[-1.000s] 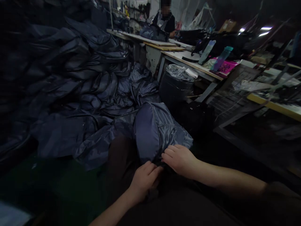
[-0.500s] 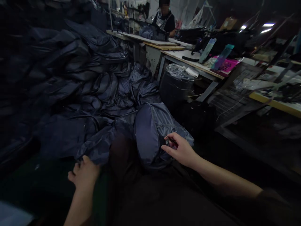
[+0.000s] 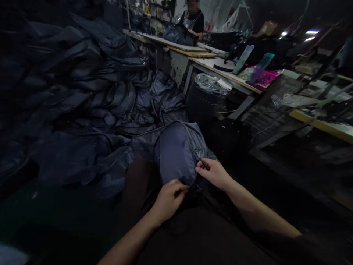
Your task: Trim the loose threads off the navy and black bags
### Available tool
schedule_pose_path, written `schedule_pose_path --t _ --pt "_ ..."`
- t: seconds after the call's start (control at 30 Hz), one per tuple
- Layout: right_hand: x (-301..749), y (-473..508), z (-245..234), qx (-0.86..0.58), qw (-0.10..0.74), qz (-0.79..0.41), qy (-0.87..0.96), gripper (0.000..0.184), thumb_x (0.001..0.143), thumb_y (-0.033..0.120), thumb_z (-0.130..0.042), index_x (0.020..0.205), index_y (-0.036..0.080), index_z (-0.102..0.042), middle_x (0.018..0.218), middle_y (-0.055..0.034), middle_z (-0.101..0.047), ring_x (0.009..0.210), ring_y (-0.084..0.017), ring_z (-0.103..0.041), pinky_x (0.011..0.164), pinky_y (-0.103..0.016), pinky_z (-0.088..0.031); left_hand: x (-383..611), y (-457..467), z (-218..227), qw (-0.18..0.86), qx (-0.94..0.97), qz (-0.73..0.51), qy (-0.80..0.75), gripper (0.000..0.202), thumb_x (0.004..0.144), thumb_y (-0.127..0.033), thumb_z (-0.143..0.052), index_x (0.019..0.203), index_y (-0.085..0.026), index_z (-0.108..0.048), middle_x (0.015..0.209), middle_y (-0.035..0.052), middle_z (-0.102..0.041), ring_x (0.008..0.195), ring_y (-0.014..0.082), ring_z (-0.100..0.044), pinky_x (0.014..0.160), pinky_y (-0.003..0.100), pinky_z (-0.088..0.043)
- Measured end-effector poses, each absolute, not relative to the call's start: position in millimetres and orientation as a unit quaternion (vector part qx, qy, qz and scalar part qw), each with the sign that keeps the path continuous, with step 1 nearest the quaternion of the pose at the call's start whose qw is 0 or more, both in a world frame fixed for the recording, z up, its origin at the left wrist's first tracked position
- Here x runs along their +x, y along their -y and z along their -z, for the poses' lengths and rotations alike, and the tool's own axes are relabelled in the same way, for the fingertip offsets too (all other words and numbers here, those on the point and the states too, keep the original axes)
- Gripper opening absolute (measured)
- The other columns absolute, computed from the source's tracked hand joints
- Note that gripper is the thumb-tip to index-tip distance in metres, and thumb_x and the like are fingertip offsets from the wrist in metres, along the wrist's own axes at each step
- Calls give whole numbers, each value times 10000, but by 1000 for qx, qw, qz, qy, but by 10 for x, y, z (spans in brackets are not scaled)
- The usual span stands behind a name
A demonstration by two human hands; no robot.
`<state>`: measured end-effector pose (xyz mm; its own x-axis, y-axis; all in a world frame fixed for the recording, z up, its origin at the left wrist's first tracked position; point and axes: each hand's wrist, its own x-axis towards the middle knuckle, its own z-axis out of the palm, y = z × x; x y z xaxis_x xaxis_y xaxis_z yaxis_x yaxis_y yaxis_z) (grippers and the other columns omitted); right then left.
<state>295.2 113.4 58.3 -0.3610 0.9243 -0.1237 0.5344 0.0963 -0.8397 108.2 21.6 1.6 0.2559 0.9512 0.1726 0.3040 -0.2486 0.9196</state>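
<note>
Navy nylon bag (image 3: 175, 156) lies on the person's dark lap (image 3: 139, 187), beside a big pile of same bags (image 3: 116, 99). The left hand (image 3: 168, 202) is closed on its lower edge; the right hand (image 3: 215, 175) pinches a small dark zip pull (image 3: 203, 164).

The left hand (image 3: 168, 202) sat low near the centre, its fingers (image 3: 179, 188) curled and pointing toward 2 o'clock, with the left forearm (image 3: 129, 241) reaching in from 7 o'clock. The right hand (image 3: 213, 173) lay just beside it toward 2 o'clock, thumb and forefinger pinched together, with the right forearm (image 3: 256, 200) reaching in from 4 o'clock.
</note>
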Motion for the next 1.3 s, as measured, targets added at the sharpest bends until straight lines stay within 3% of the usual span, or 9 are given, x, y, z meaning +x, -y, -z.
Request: schedule_pose_path --t 0.13,0.37,0.5,0.73,1.03,1.17,1.3 --pt "3179 -1121 -448 -514 254 -507 644 185 752 341 -621 797 168 -573 660 19 -557 599 -115 -495 577 -233 -390 1157 -214 55 332 767 -357 -417 287 914 -200 -419 1095 -212 -642 887 58 -609 807 139 -556 714 244 -435" --pt "3188 -1188 -366 -532 271 -472 649 192 721 340 -648 762 180 -552 599 52 -498 541 -99 -461 532 -224 -375 1272 -248 110 231 840 -262 -415 360 922 -170 -343 1198 -224 -569 930 56 -596 818 156 -514 689 252 -424" --pt "3072 -1352 -388 -540 322 -369 684 259 707 391 -666 816 189 -545 638 40 -503 571 -111 -471 569 -241 -411 1271 -217 164 235 842 -246 -420 434 888 -143 -374 1299 -229 -485 926 63 -578 799 156 -519 694 262 -428" --pt "2738 -1941 -473 -550 363 -237 713 317 689 389 -657 928 195 -583 744 8 -544 655 -135 -518 644 -266 -442 1267 -223 110 253 832 -265 -416 410 886 -158 -390 1268 -220 -522 890 65 -589 758 143 -535 665 244 -425" --pt "2473 -2663 -534 -563 378 -261 687 217 681 394 -621 729 188 -577 643 18 -553 616 -140 -505 608 -267 -390 1256 -273 180 299 822 -256 -412 531 805 -87 -431 1320 -210 -473 930 81 -592 821 172 -545 719 274 -433" --pt "2428 -2668 -564 -537 391 -324 674 253 691 422 -627 710 173 -586 638 18 -551 607 -129 -481 590 -255 -379 1211 -301 16 376 761 -309 -429 304 881 -200 -425 1129 -223 -598 906 56 -588 816 154 -549 734 258 -423" --pt "2330 -2396 -618 -482 376 -432 663 334 790 454 -537 939 170 -631 591 35 -544 483 -94 -414 487 -228 -342 1097 -544 -270 395 655 -375 -523 220 879 -376 -479 809 -186 -565 795 16 -553 750 148 -520 690 251 -399"
